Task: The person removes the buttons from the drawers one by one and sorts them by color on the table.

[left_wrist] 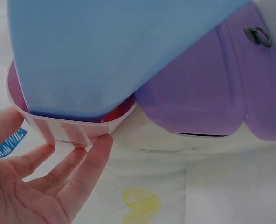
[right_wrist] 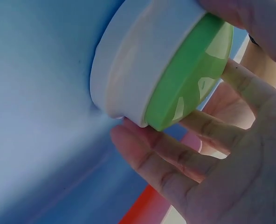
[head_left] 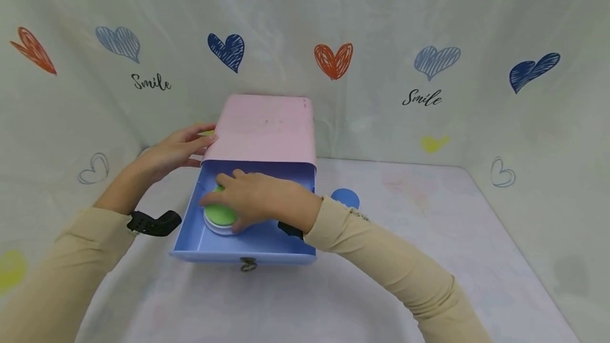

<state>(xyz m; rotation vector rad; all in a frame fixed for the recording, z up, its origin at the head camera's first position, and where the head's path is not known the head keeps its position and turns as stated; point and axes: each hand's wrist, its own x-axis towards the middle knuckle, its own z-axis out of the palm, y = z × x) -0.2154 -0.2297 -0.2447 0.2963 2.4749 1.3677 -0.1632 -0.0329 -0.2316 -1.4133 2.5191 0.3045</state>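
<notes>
A pink drawer unit (head_left: 267, 126) stands on the table with its blue drawer (head_left: 281, 258) pulled out towards me. Inside the drawer, at its left, sits a round white container with a green lid (head_left: 220, 215). My right hand (head_left: 259, 197) reaches in from the right and grips this container, thumb on one side and fingers on the other; the right wrist view shows the fingertips at the white side (right_wrist: 128, 60) by the drawer floor. My left hand (head_left: 176, 150) rests on the unit's left side, with fairly straight fingers at the pink rim (left_wrist: 82, 127).
A purple drawer front (left_wrist: 189, 88) with a ring pull (left_wrist: 258, 37) shows in the left wrist view. Another ring pull (head_left: 248, 264) hangs on the blue drawer's front. A blue disc (head_left: 345, 197) lies right of the unit, partly behind my right sleeve. A heart-printed curtain (head_left: 376, 115) stands behind.
</notes>
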